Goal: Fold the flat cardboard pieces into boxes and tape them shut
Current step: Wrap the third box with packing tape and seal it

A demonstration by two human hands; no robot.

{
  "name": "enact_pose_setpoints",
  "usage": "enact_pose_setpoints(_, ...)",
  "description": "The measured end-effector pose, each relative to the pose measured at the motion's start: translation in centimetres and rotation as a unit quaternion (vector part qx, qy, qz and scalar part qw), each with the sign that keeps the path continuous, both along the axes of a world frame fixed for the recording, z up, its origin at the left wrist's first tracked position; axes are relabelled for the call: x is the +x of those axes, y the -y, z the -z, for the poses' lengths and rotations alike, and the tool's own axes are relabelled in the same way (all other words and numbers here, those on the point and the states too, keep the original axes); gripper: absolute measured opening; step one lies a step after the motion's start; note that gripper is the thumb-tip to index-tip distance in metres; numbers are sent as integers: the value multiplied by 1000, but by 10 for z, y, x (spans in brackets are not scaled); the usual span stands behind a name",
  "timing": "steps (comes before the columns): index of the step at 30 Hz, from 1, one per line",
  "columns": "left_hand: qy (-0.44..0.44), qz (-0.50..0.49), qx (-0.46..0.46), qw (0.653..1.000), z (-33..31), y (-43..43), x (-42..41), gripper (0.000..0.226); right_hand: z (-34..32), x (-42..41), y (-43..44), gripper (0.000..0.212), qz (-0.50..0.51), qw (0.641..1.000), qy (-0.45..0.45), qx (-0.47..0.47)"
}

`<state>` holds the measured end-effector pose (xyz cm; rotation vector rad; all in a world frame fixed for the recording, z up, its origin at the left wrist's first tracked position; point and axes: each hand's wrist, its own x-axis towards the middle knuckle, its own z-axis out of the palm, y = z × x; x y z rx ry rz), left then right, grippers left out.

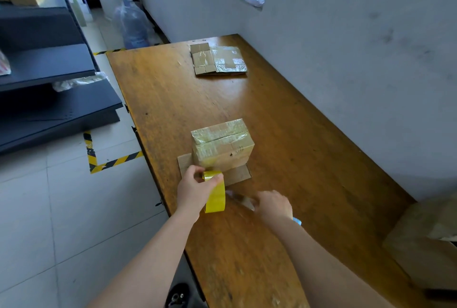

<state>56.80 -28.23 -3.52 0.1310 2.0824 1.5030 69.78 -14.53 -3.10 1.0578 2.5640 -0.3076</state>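
Cardboard, one taped box (222, 144), one flat piece (218, 59), one tape roll (214, 194)

High head view, down over table (284, 115)

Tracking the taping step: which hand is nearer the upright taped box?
Left. The left hand, gripping the yellow tape roll, is at the box's near lower corner; the right hand sits farther back toward the person, apart from it.

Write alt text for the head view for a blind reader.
A person's left hand grips a yellow tape roll in front of a taped cardboard box on a wooden table; the right hand is blurred. Flat cardboard lies farther back.
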Motion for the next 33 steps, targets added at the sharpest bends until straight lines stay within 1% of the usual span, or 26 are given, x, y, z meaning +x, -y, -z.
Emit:
enact_pose_setpoints(2, -2, 3, 0, 1000, 1, 2, -1, 40, 10, 15, -1, 14, 50, 998, 1, -48)
enact_pose_setpoints(3, -4, 5, 0, 1000, 1, 2, -1, 40, 14, 18, -1, 13, 60, 997, -1, -39)
enact_pose_setpoints(4, -6, 6, 1, 1000, 1, 3, -2, 39, 15, 18, -1, 16, 61, 998, -11, -8)
enact_pose_setpoints(5, -9, 7, 3, 1000, 1, 3, -2, 39, 14, 15, -3, 23, 60, 997, -42, 33)
enact_pose_setpoints(6, -13, 8, 4, 1000, 1, 3, -2, 39, 10, 8, -3, 31, 56, 992, -95, 66)
enact_pose_setpoints(8, -18, 8, 14, 1000, 1, 4, -2, 39, -10, -18, -1, 42, 13, 965, -240, 106)
enact_pose_setpoints(9, -19, 8, 23, 1000, 2, 5, -2, 39, -20, -33, 1, 45, -25, 949, -292, 118)
enact_pose_setpoints(10, -18, 8, 31, 999, 2, 5, -1, 39, -29, -50, 2, 51, -64, 936, -324, 124)
enact_pose_setpoints(11, -16, 9, 34, 999, 2, 5, -1, 38, -35, -66, 4, 57, -102, 932, -326, 122)
enact_pose_setpoints(13, -16, 14, 33, 999, 2, 6, -2, 37, -42, -94, 6, 72, -162, 943, -271, 110)
enact_pose_setpoints(15, -24, 17, 35, 999, 3, 7, -3, 33, -38, -109, 5, 78, -206, 948, -215, 110)
enact_pose_setpoints(18, -27, 14, 40, 999, 4, 7, -6, 33, -29, -115, 0, 70, -240, 945, -195, 102)
enact_pose_setpoints(25, -45, 27, 39, 998, 7, 4, -8, 36, -27, -112, -3, 46, -276, 924, -231, 130)
enact_pose_setpoints(27, -57, 37, 30, 997, 5, 5, -9, 35, -28, -115, -3, 44, -271, 924, -234, 137)
enact_pose_setpoints(30, -61, 47, 26, 997, 3, 8, -8, 37, -26, -120, -1, 43, -271, 927, -204, 157)
enact_pose_setpoints(33, -63, 59, 27, 996, 5, 12, -6, 40, -22, -118, 1, 43, -258, 928, -216, 159)
